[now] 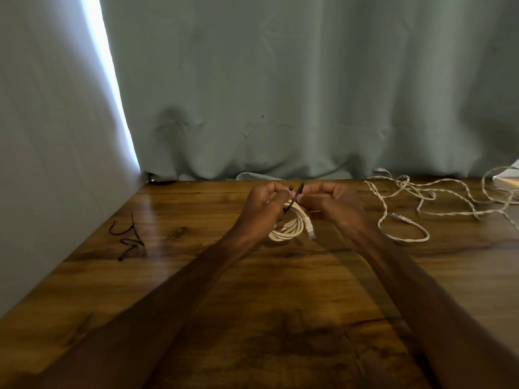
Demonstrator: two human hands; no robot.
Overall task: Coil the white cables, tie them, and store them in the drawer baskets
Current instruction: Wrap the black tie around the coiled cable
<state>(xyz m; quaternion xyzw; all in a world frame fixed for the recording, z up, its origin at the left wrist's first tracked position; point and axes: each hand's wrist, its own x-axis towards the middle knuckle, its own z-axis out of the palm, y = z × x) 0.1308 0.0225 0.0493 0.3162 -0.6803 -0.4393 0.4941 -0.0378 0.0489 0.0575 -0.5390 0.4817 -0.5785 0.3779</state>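
Now our left hand curls round the coiled white cable so its loops cannot spring apart, while our right hand pinches the black tie, seemingly to cinch it.

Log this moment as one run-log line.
step: tying coil | left hand: holds coiled white cable | right hand: pinches black tie at coil | loose white cables: right, uncoiled | spare ties: left on table

White coiled cable, black tie, brown wood-grain table
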